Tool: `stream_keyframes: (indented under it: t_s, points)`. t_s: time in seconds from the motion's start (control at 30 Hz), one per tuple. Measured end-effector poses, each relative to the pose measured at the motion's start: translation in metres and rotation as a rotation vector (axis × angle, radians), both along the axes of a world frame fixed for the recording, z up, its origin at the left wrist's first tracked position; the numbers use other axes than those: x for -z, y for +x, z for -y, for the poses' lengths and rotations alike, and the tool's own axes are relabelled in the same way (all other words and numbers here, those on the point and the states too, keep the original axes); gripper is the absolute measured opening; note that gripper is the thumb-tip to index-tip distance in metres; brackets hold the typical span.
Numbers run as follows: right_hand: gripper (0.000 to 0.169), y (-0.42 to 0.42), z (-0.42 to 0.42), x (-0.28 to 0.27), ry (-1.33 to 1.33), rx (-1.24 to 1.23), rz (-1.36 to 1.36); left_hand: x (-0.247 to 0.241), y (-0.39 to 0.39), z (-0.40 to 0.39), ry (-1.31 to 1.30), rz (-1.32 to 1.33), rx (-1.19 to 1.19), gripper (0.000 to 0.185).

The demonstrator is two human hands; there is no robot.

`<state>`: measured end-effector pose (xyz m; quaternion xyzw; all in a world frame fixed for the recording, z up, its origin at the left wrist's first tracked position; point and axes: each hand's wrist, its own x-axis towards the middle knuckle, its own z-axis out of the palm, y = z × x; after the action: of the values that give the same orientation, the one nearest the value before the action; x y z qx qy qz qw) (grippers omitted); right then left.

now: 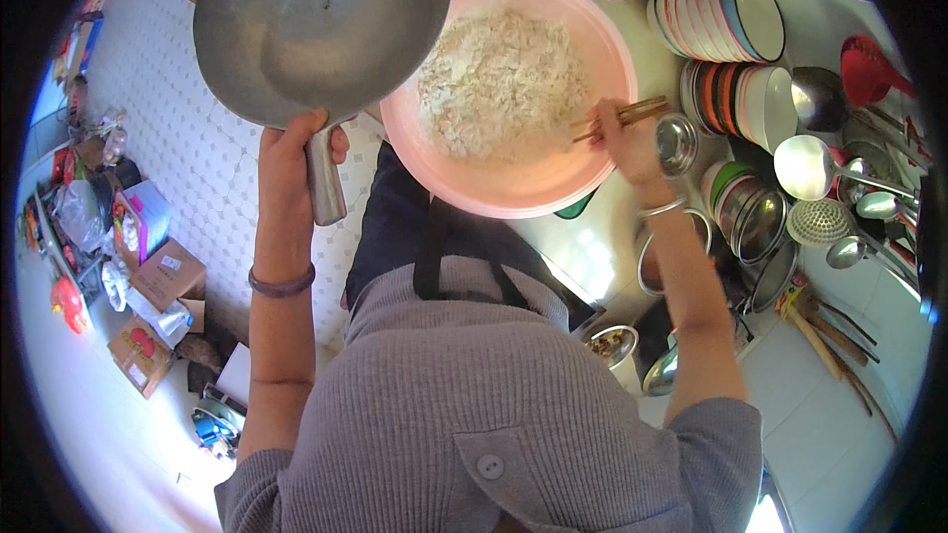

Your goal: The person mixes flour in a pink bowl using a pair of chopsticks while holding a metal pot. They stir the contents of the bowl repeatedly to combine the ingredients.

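Note:
My left hand is closed around the metal handle of a grey wok, held up beside and partly over the left rim of a pink plastic basin. The basin holds a pale, flaky mass of flour, partly clumped. At the basin's right rim my right hand grips wooden chopsticks, whose tips point left over the inside of the basin. A small glass bowl is just right of that hand. Whether the wok holds any liquid, I cannot tell.
Stacked enamel bowls line the counter's far right, near hanging ladles and a skimmer. Metal pots stand nearer. A cup with dark bits is by my right side. Cardboard boxes and bags lie at the far left, beyond the tiled floor.

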<state>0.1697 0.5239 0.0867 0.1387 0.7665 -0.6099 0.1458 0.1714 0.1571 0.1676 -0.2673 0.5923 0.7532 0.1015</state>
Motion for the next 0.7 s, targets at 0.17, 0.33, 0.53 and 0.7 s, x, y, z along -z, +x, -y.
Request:
stream_keyframes:
  t_s: [0.17,0.33,0.53,0.7]
  points:
    - [0.024,0.017,0.078,0.031,-0.264,0.189,0.189,-0.002,0.004,-0.001,-0.031,-0.015,0.010,0.020]
    - [0.030,-0.012,0.090,0.045,-0.535,0.474,0.059,-0.008,0.005,-0.006,-0.023,-0.024,-0.033,0.020]
    - [0.028,-0.012,0.082,0.017,-0.360,0.178,-0.167,-0.004,0.009,-0.001,-0.012,-0.018,-0.011,0.019]
    - [0.024,-0.001,0.089,0.047,0.058,-0.318,-0.470,-0.007,0.014,-0.006,0.003,-0.028,-0.018,0.020]
